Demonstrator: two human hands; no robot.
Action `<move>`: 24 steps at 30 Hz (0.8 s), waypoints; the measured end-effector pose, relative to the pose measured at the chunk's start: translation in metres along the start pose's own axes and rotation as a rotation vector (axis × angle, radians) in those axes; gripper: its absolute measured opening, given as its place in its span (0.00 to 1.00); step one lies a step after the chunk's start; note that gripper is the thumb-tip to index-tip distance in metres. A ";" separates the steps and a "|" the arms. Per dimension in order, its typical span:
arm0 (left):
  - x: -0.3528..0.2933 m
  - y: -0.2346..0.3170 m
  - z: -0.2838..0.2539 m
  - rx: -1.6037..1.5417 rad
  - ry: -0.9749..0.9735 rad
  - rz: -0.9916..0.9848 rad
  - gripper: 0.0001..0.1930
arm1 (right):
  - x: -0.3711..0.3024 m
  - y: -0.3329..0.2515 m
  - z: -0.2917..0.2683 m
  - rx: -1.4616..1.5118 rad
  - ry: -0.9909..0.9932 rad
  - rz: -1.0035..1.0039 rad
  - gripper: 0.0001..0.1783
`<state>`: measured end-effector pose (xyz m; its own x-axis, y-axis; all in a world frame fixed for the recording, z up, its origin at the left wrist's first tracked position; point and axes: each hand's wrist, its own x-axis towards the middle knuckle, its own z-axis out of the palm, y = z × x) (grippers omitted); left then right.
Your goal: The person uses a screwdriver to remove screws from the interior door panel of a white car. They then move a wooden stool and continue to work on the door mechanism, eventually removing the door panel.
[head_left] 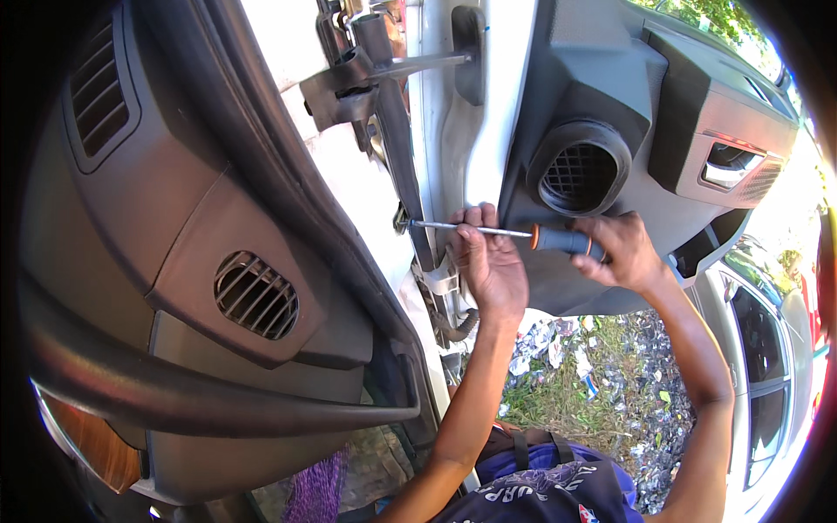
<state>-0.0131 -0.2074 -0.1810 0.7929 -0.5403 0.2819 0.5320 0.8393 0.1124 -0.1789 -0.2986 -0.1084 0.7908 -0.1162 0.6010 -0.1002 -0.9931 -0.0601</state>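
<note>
My right hand [626, 251] is closed round the grey-and-orange handle of a screwdriver [562, 240]. Its long metal shaft runs left across the gap of an open car door. My left hand [497, 272] steadies the shaft near its middle between thumb and fingers, palm partly showing. The tip meets a small dark fitting [402, 220] on the white door pillar [362, 187]; whether it sits in a screw head is too small to tell. Just above the tip runs a dark upright strip, and a metal door check arm [423, 64] crosses higher up.
The black door panel [558, 279] with a round speaker opening [580, 173] stands at right. A dark dashboard [187, 200] with vents fills the left. Below lie grass and litter [575, 383]; a parked car [763, 349] stands at far right.
</note>
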 end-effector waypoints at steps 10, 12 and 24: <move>0.002 0.006 0.005 0.010 0.031 0.001 0.14 | 0.011 -0.027 -0.004 0.492 0.087 0.427 0.22; 0.001 0.004 0.008 0.009 0.055 -0.009 0.14 | 0.001 -0.019 0.008 0.070 0.229 0.040 0.24; 0.002 0.008 0.004 0.009 0.014 0.011 0.13 | 0.020 -0.034 -0.021 0.936 -0.240 1.010 0.28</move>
<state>-0.0083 -0.2013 -0.1756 0.8031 -0.5314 0.2695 0.5201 0.8459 0.1180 -0.1726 -0.2669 -0.0780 0.7121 -0.6825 -0.1643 -0.3214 -0.1090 -0.9407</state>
